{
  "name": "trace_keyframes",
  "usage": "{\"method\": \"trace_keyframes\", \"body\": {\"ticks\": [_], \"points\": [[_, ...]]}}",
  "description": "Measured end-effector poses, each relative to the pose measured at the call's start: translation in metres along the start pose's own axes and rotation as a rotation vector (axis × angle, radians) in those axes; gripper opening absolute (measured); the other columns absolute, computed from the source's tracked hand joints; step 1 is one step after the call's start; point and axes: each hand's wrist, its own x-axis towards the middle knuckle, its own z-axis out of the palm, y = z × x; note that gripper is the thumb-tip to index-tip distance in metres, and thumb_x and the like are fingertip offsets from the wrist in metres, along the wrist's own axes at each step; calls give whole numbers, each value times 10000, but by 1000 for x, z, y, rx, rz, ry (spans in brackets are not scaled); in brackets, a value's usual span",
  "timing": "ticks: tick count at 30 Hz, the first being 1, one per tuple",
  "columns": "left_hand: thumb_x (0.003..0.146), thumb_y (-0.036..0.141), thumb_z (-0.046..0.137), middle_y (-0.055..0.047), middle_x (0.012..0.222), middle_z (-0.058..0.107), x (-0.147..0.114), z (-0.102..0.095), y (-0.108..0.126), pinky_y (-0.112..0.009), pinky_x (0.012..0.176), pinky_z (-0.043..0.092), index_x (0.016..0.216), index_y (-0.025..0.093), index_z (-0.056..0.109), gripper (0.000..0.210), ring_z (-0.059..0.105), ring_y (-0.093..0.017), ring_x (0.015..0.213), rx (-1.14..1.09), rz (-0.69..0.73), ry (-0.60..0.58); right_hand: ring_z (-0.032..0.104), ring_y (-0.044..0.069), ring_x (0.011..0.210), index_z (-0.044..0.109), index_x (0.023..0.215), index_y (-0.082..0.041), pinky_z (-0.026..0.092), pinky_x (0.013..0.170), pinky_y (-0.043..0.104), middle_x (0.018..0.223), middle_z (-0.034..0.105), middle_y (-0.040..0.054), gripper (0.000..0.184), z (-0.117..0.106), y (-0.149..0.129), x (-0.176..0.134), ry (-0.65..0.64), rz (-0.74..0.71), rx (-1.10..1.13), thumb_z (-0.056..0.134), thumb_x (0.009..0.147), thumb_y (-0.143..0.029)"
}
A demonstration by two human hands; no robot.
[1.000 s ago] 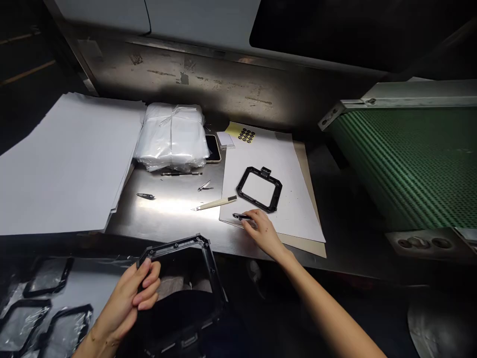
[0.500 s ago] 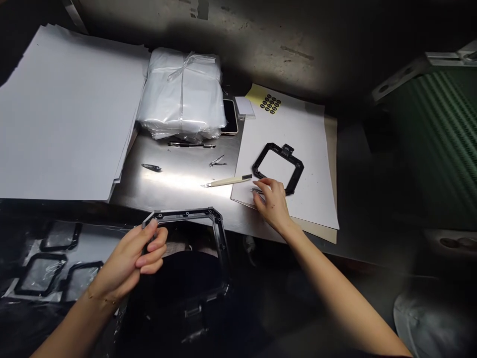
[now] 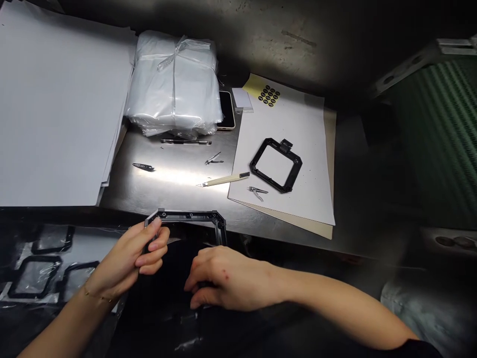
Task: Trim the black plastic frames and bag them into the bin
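My left hand point(image 3: 143, 248) grips the upper left corner of a black plastic frame point(image 3: 190, 215) with cut corners and small screw bosses, held in front of the table edge. Curled over its lower right side is my right hand point(image 3: 231, 278), closed, hiding much of that side; the exact contact of the fingertips does not show. A second black frame point(image 3: 296, 176) with a clip tab lies on the white paper point(image 3: 316, 144). Just below it sits a nail clipper point(image 3: 258, 193) with its lever raised.
A craft knife point(image 3: 223, 179), another clipper point(image 3: 214, 159), a pen point(image 3: 186, 141) and a small dark tool point(image 3: 143, 167) lie on the metal table. Behind are tied plastic bags point(image 3: 175, 84), a phone point(image 3: 227, 109) and a sticker sheet point(image 3: 255, 84). Bagged frames point(image 3: 35, 276) sit lower left.
My right hand has left the nail clipper on the paper and come down and left to the held frame. My left hand keeps its hold. The view has shifted slightly.
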Motion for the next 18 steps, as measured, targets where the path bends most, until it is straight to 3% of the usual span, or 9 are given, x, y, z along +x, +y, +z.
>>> {"method": "trace_keyframes", "body": {"ticks": [4,10,14,18], "points": [[801,362,431,88,459,273,1,3,-3,-114,302,174,498,143,378,378,109,7,342,32,-70,-31,548,79,634,611,797,-104,417,558,138,756,604,15,91,11,11,3,-130,154,152,547,741,-135],[802,358,435,77,513,298,1,5,-7,-122,313,151,516,139,370,365,119,14,353,32,-81,-21,541,83,725,634,802,-73,403,672,130,785,609,41,114,10,13,-1,-165,7,102,530,755,-82],[799,330,450,74,525,319,2,8,-10,-115,313,164,517,131,376,353,130,20,353,6,-94,-16,546,79,665,643,796,-87,400,595,129,745,601,16,134,14,23,1,-233,141,232,570,745,-188],[804,303,450,75,528,346,2,10,-14,-101,313,182,528,134,369,334,136,18,355,-16,-93,-12,531,76,670,636,779,-97,388,588,128,712,590,-3,100,18,32,5,-298,158,314,581,730,-165]]}}
